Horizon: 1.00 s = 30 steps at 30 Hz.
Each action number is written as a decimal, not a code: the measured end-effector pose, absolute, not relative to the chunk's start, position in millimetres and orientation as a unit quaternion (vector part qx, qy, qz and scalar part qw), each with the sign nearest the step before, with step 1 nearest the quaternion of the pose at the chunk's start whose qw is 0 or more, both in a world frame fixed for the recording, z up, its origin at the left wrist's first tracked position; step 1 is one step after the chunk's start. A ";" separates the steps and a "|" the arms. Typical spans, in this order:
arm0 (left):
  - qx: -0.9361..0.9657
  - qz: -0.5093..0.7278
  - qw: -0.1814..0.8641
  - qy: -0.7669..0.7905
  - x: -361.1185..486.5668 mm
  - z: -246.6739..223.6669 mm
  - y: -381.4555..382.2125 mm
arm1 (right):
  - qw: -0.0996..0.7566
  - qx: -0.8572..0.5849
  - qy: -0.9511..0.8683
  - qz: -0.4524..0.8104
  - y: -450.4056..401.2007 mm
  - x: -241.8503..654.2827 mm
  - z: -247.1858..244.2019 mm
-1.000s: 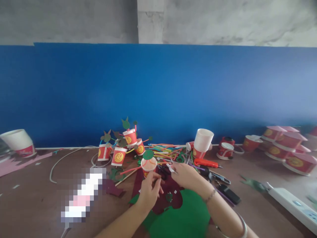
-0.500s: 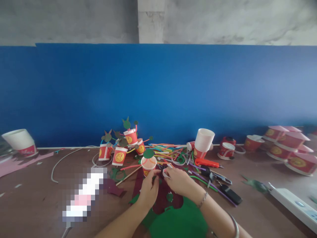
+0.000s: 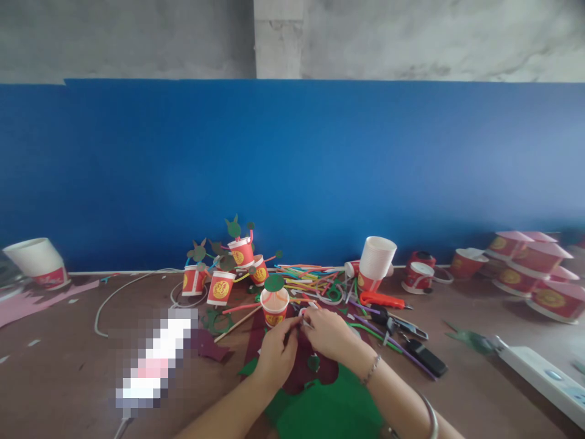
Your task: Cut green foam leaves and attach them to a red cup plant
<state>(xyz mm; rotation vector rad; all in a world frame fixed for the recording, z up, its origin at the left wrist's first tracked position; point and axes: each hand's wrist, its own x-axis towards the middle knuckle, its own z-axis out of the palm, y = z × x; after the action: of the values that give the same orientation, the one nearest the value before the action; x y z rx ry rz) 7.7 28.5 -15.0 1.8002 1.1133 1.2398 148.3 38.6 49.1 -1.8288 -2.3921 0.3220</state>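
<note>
My right hand (image 3: pixel 329 334) is closed round a small white ring that looks like a roll of tape (image 3: pixel 302 312). Its palm and fingers hide most of the ring. Close against it, my left hand (image 3: pixel 276 350) has thumb and forefinger bent into a pinch at the ring's near side; what lies between those fingertips is too small to make out. Just beyond stands a red and white paper cup (image 3: pixel 275 314) with a green paper disc (image 3: pixel 274 283) above it and straws sticking out sideways. Below my hands lie dark red paper (image 3: pixel 301 379), a small green disc (image 3: pixel 313 363) and green paper (image 3: pixel 331 411).
Decorated cups (image 3: pixel 220 288) stand behind on the left. Several coloured straws (image 3: pixel 306 274) lie at the back, near a tall cup stack (image 3: pixel 375 262). To the right are an orange cutter (image 3: pixel 384 300), keys with a black fob (image 3: pixel 426 358) and a power strip (image 3: pixel 543 378).
My left hand has shifted slightly right, and its fingertips now meet my right hand's. The white ring is more covered. The cup and the surrounding things stay put.
</note>
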 end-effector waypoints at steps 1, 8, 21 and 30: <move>0.682 0.478 0.342 0.434 7.8 -14.6 28.6 | 0.058 -0.600 -0.791 0.108 37.8 148.3 49.6; 0.634 0.470 0.363 0.496 8.1 -16.5 32.2 | 0.073 -0.539 -0.825 0.149 31.7 149.2 54.0; 0.638 0.463 0.368 0.493 7.6 -19.0 31.8 | 0.091 -0.562 -0.815 0.106 34.1 143.4 53.8; 0.649 0.487 0.355 0.464 6.0 -12.5 27.5 | 0.180 -0.555 -0.804 0.111 33.5 141.4 57.0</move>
<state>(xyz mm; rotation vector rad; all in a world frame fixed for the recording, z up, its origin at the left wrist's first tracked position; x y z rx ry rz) 6.0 27.5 -12.5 1.6765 1.1992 1.2597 141.4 33.5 57.0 -1.5686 -2.2723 0.3137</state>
